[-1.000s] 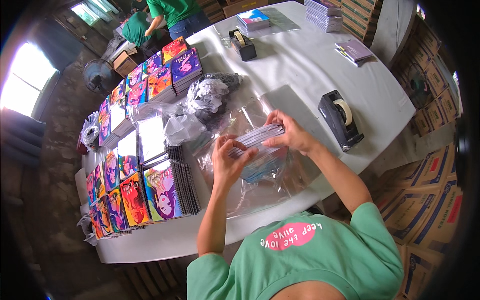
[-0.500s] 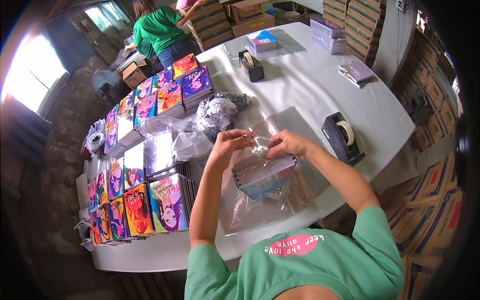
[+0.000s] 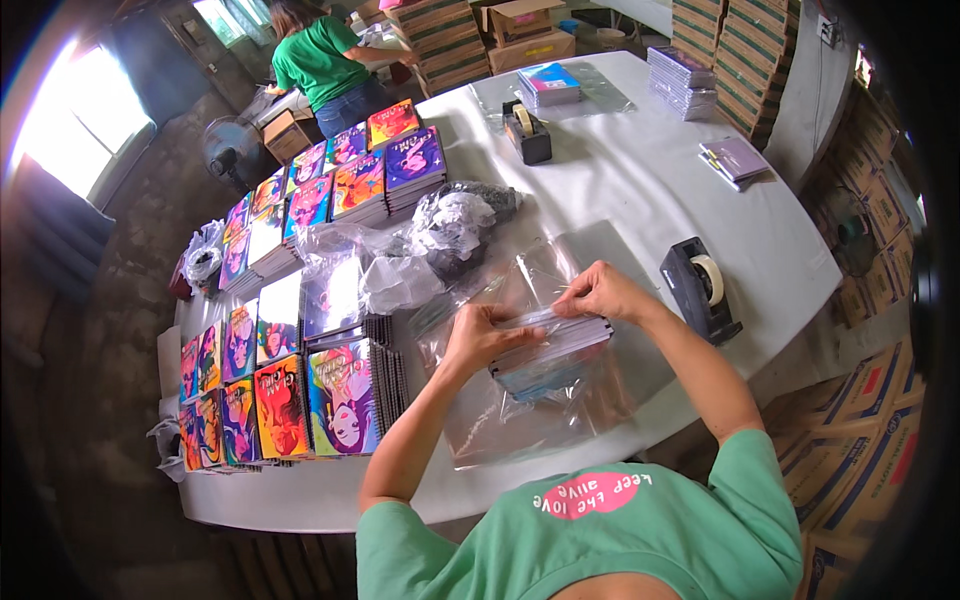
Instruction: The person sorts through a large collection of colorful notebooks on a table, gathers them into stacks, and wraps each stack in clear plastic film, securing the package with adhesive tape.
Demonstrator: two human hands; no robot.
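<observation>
Lying on table (image 3: pixel 600 185) between left hand (image 3: pixel 482 338) and right hand (image 3: pixel 603 293): small notebook stack (image 3: pixel 567 345), partly covered by clear film (image 3: pixel 535 425). Film pinched by right fingers at stack's far edge. Left fingers laid across same edge; whether closed on film cannot be told. Black tape dispenser (image 3: pixel 690 290) set to right; spiral notebooks (image 3: pixel 343 395) piled to left; crumpled plastic (image 3: pixel 455 220) heaped beyond left hand.

Packing workroom, looks like: big white table (image 3: pixel 610 180) carrying stacked spiral notebooks (image 3: pixel 340 395), tape dispenser (image 3: pixel 690 285) and clear plastic (image 3: pixel 530 430); cardboard cartons (image 3: pixel 850 430) piled right of table, co-worker (image 3: pixel 322 70) in green beyond table.
</observation>
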